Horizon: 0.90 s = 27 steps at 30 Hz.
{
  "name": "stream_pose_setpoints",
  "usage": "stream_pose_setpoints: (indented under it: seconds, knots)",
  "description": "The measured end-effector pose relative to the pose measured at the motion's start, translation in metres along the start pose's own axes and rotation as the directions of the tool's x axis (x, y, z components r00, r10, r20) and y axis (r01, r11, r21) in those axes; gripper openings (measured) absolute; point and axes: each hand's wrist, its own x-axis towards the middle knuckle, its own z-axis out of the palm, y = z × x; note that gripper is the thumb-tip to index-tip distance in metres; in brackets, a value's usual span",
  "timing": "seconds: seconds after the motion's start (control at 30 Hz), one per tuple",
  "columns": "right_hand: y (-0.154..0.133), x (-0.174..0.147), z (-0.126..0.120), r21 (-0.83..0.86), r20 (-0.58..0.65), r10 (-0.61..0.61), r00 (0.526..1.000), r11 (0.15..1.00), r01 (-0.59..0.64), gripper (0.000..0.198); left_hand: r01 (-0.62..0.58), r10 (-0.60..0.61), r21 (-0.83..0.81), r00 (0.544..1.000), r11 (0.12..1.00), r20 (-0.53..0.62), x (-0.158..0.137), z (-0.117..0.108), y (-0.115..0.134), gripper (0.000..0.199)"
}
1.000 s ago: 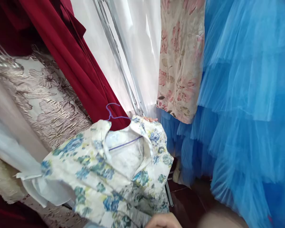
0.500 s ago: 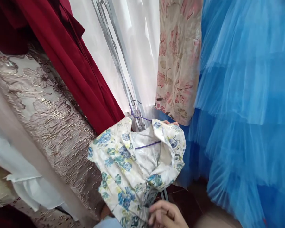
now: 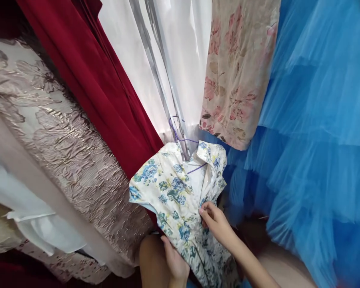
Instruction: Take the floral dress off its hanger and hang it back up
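A white dress (image 3: 174, 192) with blue and green flowers hangs on a thin purple hanger (image 3: 174, 130). The hanger is at a grey metal stand (image 3: 157, 76). My right hand (image 3: 214, 220) pinches the edge of the dress's front opening between thumb and fingers. Lower down, my left hand (image 3: 177, 262) grips the left side of the dress; its thumb shows in front, while the other fingers are hidden behind the cloth. The collar is spread apart, showing the pale lining and the hanger's lower bar.
To the left hang a dark red garment (image 3: 108, 100) and a pinkish, metallic-flowered garment (image 3: 66, 160). A beige garment with pink flowers (image 3: 237, 80) and a tiered blue tulle dress (image 3: 315, 120) hang on the right. White cloth (image 3: 120, 36) is behind the stand.
My right hand has risen from below and taken hold of the front edge. Fingers no longer show at the right shoulder; my left hand now appears at the lower left side. The opening looks narrower.
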Motion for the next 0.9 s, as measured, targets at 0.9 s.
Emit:
stream_pose_setpoints:
  seconds: [0.9]
  knots:
    - [-0.041, -0.056, -0.029, 0.116, -0.028, 0.087, 0.996, 0.990, -0.084, 0.031, -0.584, 0.559, 0.195, 0.812, 0.788, 0.169, 0.004, 0.025, 0.057, 0.013]
